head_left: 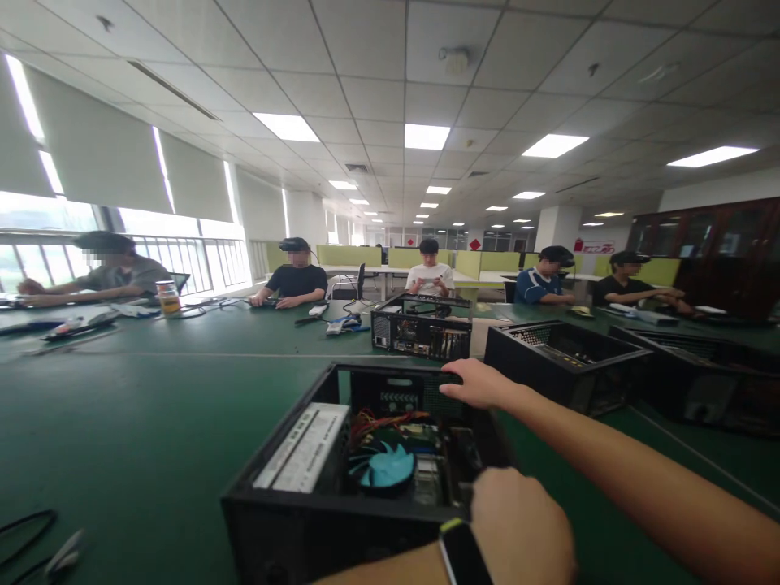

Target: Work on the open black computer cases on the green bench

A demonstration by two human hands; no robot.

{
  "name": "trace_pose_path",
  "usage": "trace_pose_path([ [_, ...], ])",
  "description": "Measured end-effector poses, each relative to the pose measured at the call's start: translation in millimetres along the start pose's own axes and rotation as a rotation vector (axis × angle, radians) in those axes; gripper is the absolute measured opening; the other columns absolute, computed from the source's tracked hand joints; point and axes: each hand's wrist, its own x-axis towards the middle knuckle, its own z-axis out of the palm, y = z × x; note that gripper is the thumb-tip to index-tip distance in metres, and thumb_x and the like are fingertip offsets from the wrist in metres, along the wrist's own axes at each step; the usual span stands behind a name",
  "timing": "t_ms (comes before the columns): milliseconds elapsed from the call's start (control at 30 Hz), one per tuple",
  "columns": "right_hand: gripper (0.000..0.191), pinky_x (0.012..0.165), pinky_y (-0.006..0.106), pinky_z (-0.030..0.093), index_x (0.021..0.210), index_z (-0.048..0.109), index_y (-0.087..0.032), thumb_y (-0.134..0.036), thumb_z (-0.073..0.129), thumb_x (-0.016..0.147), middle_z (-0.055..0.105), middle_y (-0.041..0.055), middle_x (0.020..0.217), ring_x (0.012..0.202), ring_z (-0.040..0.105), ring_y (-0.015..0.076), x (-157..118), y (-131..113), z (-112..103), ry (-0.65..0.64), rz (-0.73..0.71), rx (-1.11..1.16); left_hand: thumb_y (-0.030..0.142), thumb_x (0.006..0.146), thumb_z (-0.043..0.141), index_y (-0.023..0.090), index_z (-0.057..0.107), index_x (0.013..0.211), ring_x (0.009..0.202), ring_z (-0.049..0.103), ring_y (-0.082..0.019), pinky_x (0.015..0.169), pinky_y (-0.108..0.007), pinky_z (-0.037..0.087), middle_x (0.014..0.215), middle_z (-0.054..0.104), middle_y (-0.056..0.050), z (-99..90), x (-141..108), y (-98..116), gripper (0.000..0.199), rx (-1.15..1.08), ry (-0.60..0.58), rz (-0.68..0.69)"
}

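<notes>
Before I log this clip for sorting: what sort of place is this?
Probably an open-plan office used as a computer workshop: open PC cases on long green tables, ceiling light panels, and people seated at work.

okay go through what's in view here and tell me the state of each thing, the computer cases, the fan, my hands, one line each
Nearest computer case: side open, insides showing.
Blue fan: exposed inside that case; spinning or not, cannot tell.
Left hand: fingers curled over the case's near right edge.
Right hand: resting flat on its far rim.
Case beyond: open.
Two cases at right: open, untouched.
Jar: upright.
</notes>
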Motion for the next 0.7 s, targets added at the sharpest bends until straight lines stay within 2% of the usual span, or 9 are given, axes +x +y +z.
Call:
trace_pose_path([
  [67, 0.061, 0.098, 0.038, 0.037, 0.128, 0.049, -0.015, -0.052, 0.050, 0.080, 0.051, 0.0131, 0.127, 0.116, 0.046, 0.0281, 6, -6, 0, -0.073, -0.082, -0.014, 0.028, 0.081, 0.054, 0.019, 0.071, 0.091, 0.070, 0.065, -0.025, 0.056, -0.031, 0.050, 0.070, 0.069, -0.013, 6.4, 1, 35, 0.022, -0.047, -0.038, 0.078],
  [100, 0.064, 0.098, 0.038, 0.036, 0.130, 0.047, -0.014, -0.052, 0.052, 0.078, 0.049, 0.0140, 0.129, 0.118, 0.044, 0.0292, 7, -6, 1, -0.098, -0.120, -0.024, 0.029, 0.082, 0.052, 0.022, 0.071, 0.090, 0.067, 0.065, -0.023, 0.056, -0.030, 0.049, 0.068, 0.069, -0.011, 7.6, 3, 43, 0.022, -0.051, -0.056, 0.171],
  [167, 0.066, 0.098, 0.038, 0.036, 0.128, 0.049, -0.015, -0.055, 0.056, 0.075, 0.049, 0.0139, 0.129, 0.117, 0.044, 0.0294, 6, 0, 4, -0.130, -0.185, -0.014, 0.034, 0.082, 0.051, 0.027, 0.072, 0.086, 0.064, 0.064, -0.019, 0.059, -0.029, 0.049, 0.066, 0.069, -0.006, 4.5, 11, 42, 0.022, -0.026, -0.101, 0.417],
  [233, 0.063, 0.094, 0.036, 0.039, 0.121, 0.055, -0.017, -0.061, 0.054, 0.075, 0.055, 0.0114, 0.121, 0.111, 0.049, 0.0272, 0, 8, 9, -0.116, -0.200, 0.027, 0.040, 0.080, 0.053, 0.026, 0.072, 0.086, 0.066, 0.064, -0.020, 0.063, -0.030, 0.049, 0.069, 0.070, -0.005, -4.4, 24, 21, 0.025, 0.026, -0.152, 0.580],
  [300, 0.060, 0.086, 0.035, 0.043, 0.110, 0.061, -0.020, -0.068, 0.044, 0.078, 0.061, 0.0089, 0.111, 0.102, 0.055, 0.0256, -10, 13, 16, -0.069, -0.132, 0.035, 0.043, 0.079, 0.055, 0.017, 0.071, 0.092, 0.072, 0.065, -0.022, 0.068, -0.032, 0.050, 0.078, 0.071, -0.009, -14.3, 40, -8, 0.034, 0.120, -0.194, 0.562],
  [433, 0.061, 0.070, 0.032, 0.043, 0.094, 0.064, -0.024, -0.072, 0.028, 0.083, 0.065, 0.0061, 0.096, 0.088, 0.059, 0.0235, -23, 14, 28, -0.030, -0.026, -0.063, 0.031, 0.077, 0.059, 0.009, 0.065, 0.105, 0.095, 0.061, -0.028, 0.083, -0.035, 0.048, 0.104, 0.068, -0.014, -18.9, 72, -61, 0.037, 0.354, -0.258, 0.324],
  [567, 0.052, 0.073, 0.028, 0.040, 0.093, 0.062, -0.023, -0.069, 0.039, 0.081, 0.063, 0.0039, 0.094, 0.089, 0.056, 0.0194, -23, 9, 26, 0.162, -0.105, -0.082, 0.026, 0.063, 0.072, 0.008, 0.065, 0.106, 0.095, 0.060, -0.029, 0.087, -0.036, 0.046, 0.104, 0.067, -0.014, 0.5, 94, -83, 0.047, 0.397, -0.313, 0.266],
  [633, 0.048, 0.068, 0.027, 0.039, 0.085, 0.062, -0.021, -0.067, 0.048, 0.077, 0.063, 0.0033, 0.087, 0.084, 0.056, 0.0186, -23, 2, 19, 0.242, -0.093, -0.110, 0.024, 0.058, 0.075, 0.012, 0.066, 0.103, 0.096, 0.059, -0.030, 0.087, -0.038, 0.046, 0.101, 0.068, -0.013, 15.5, 105, -87, 0.048, 0.380, -0.341, 0.312],
  [700, 0.041, 0.061, 0.027, 0.037, 0.074, 0.062, -0.021, -0.058, 0.047, 0.081, 0.063, 0.0030, 0.077, 0.075, 0.056, 0.0178, -27, -9, 12, 0.227, -0.043, -0.153, 0.023, 0.055, 0.077, 0.016, 0.069, 0.096, 0.097, 0.059, -0.031, 0.086, -0.040, 0.047, 0.099, 0.069, -0.011, 31.9, 117, -91, 0.043, 0.315, -0.320, 0.385],
])
